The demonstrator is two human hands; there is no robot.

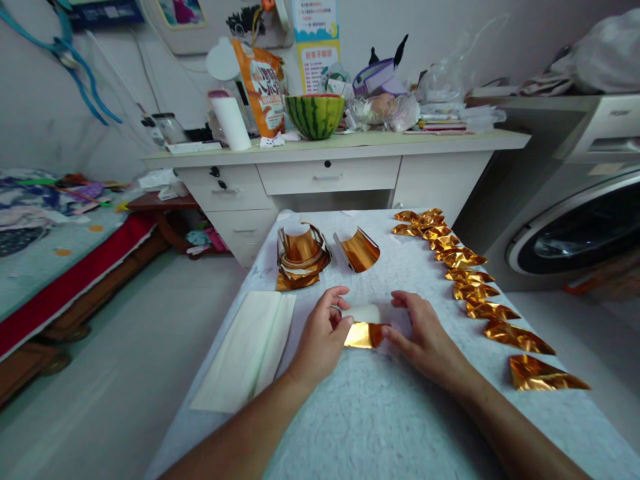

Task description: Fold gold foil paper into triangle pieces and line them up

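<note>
Cloth-covered table [360,420] bears the work: my left hand [321,332] pinches gold foil [359,335]; my spread right hand [425,333] touches its other end, apparently steadying it.

Shiny gold foil [361,336] lies crosswise on the table [360,420].

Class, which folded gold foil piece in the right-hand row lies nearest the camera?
The folded piece at the near end: it lies lowest in the picture, while the other folded pieces stretch away toward the white desk.
</note>
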